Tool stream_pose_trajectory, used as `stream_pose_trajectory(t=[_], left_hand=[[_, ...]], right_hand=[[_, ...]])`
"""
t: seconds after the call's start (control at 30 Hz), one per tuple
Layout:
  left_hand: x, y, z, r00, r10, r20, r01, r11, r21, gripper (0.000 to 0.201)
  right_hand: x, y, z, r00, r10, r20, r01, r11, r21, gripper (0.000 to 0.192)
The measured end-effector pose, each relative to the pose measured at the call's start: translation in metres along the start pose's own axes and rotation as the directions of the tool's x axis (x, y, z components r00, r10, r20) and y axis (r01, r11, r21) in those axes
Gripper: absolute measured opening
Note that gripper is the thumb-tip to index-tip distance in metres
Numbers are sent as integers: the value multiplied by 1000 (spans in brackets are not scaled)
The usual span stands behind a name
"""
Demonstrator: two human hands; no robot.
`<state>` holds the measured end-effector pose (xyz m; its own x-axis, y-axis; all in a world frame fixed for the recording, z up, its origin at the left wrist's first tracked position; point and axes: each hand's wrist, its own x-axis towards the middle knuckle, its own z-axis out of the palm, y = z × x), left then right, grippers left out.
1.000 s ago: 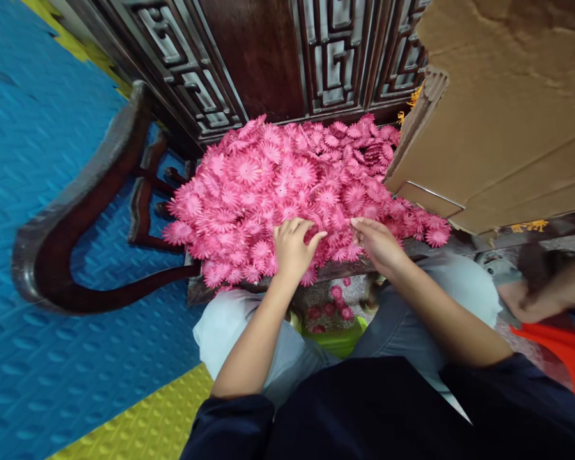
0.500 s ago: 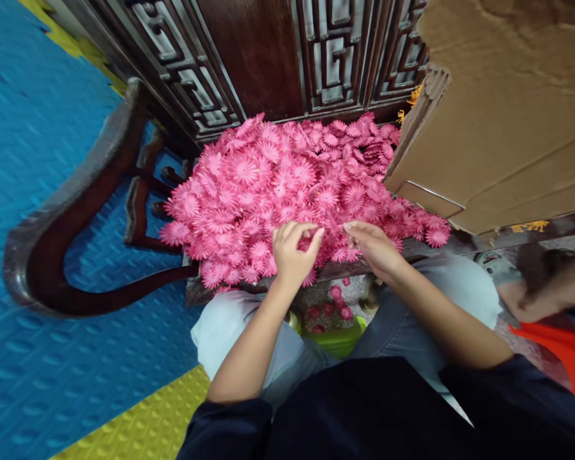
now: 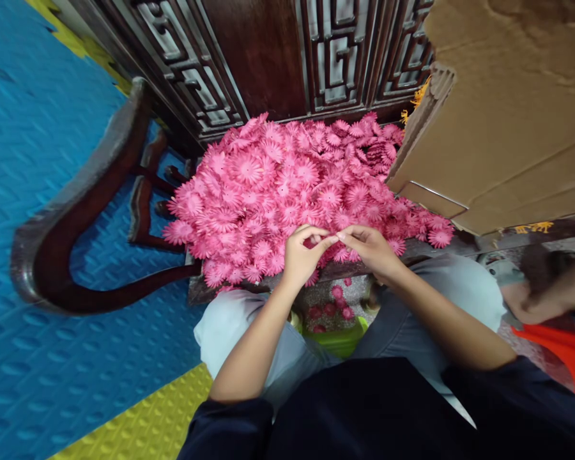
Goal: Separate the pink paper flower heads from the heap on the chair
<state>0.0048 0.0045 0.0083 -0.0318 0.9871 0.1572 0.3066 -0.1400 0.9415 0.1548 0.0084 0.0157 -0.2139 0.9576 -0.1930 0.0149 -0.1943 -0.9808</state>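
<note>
A big heap of pink paper flowers (image 3: 287,185) covers the seat of a dark carved wooden chair (image 3: 67,243). At the heap's near edge my left hand (image 3: 303,257) and my right hand (image 3: 371,249) meet fingertip to fingertip, pinching a small pink flower between them. The flower itself is mostly hidden by my fingers. Several loose pink flowers (image 3: 333,305) lie lower down between my knees, above a green container (image 3: 338,338).
A brown cardboard box (image 3: 503,115) stands at the right, against the heap. Blue and yellow foam mats (image 3: 38,160) cover the floor at the left. Another person's arm (image 3: 551,291) and an orange thing (image 3: 565,358) show at the right edge.
My two hands were apart on the heap, fingers spread. They have drawn together and their fingertips now pinch a flower between them.
</note>
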Motion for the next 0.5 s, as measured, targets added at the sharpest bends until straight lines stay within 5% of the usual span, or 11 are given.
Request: stream_pose_trajectory(t=[0.27,0.5], left_hand=[[0,-1,-3,997,68,37,-72,992,107,16],[1,1,-3,998,-17,58,17,1000,3,15]], right_hand=[[1,-1,-2,998,-51,27,52,998,-47,16],[0,-2,3,997,-16,-81,19,999,29,25]])
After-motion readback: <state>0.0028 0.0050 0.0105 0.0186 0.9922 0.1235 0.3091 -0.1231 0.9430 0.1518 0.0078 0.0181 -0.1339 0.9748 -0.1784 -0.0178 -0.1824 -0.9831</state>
